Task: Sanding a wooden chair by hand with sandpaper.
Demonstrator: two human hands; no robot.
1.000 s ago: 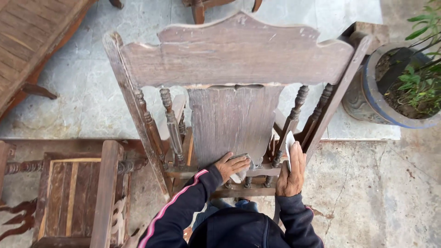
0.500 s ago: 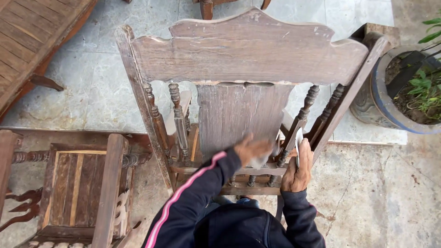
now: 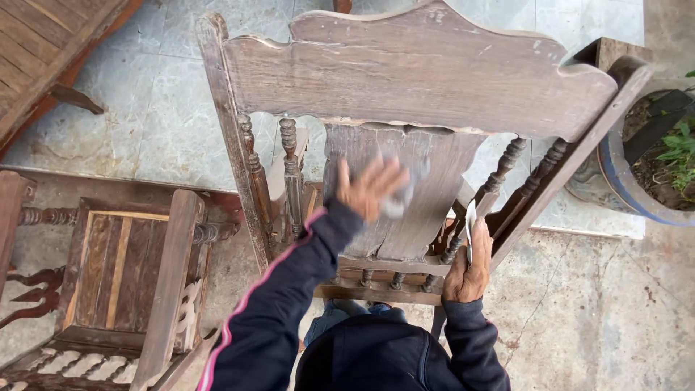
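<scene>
Left hand [image 3: 368, 187] has climbed the weathered brown wooden chair's [image 3: 427, 69] centre slat.
It presses a pale sanding sheet [image 3: 399, 199] (blurred); right hand [image 3: 467, 264] grasps another pale sheet [image 3: 470, 223] against the chair's right edge.

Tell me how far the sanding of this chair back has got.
Done: the top rail looks pale and worn in patches, though I cannot tell if that is from sanding. In hand: the left hand, blurred, presses a pale sheet on the centre slat; the right hand grips the side post with another sheet. Left: the spindles look dark and untouched.
</scene>
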